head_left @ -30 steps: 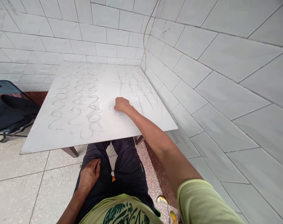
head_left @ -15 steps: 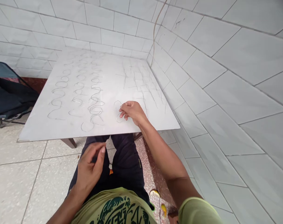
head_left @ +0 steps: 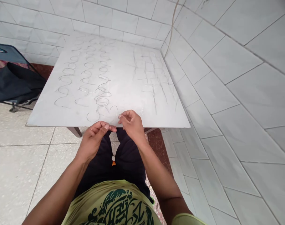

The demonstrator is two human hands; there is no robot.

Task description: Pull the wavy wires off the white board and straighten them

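Observation:
A white board lies flat like a low table, covered with several thin bent wires: wavy ones on the left, straighter ones on the right. My right hand and my left hand meet at the board's near edge, fingertips almost touching. Both pinch a thin curved wire that rises from between them over the board's edge. My dark trousers show below the hands.
A white tiled wall runs close along the board's right side and another behind it. A thin cable hangs in the corner. A dark folding chair with black fabric stands at the left on the speckled floor.
My right hand has drawn back from the middle of the board to its near edge with a wire. My left hand has risen from my thigh to meet it.

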